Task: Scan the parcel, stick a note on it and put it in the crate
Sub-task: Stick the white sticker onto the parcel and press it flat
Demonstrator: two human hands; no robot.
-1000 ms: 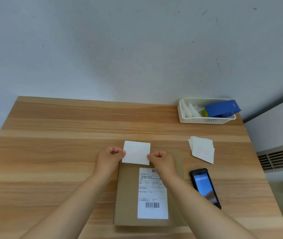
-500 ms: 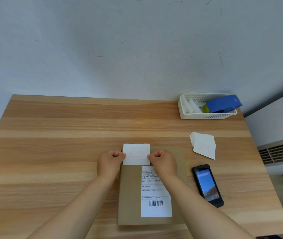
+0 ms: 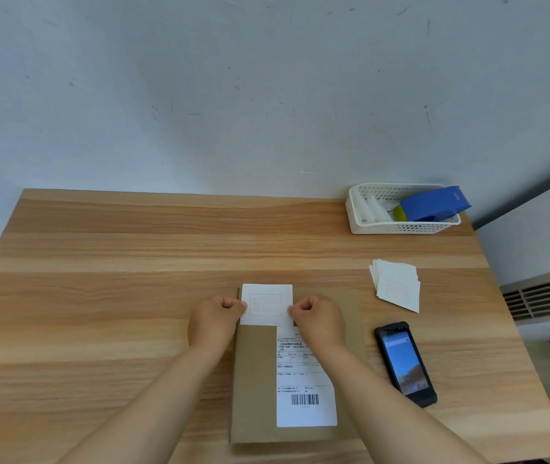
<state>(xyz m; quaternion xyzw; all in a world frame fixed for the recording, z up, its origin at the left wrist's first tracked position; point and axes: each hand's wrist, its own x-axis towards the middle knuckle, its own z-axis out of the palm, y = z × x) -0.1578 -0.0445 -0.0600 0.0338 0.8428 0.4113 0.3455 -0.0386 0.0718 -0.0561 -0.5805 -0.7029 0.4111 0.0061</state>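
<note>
Both hands, left hand [image 3: 215,318], right hand [image 3: 320,318], still pinching note [image 3: 266,304], seemingly lower over parcel [image 3: 257,380]

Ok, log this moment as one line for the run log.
step: sticking note | both hands, left and right, pinch note over parcel far edge | scanner on table, right | crate: unseen

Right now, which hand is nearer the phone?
Right. The right hand pinches the note's right edge over the parcel, up and left of the phone. The left hand pinches the note's left edge, farther away.
</note>
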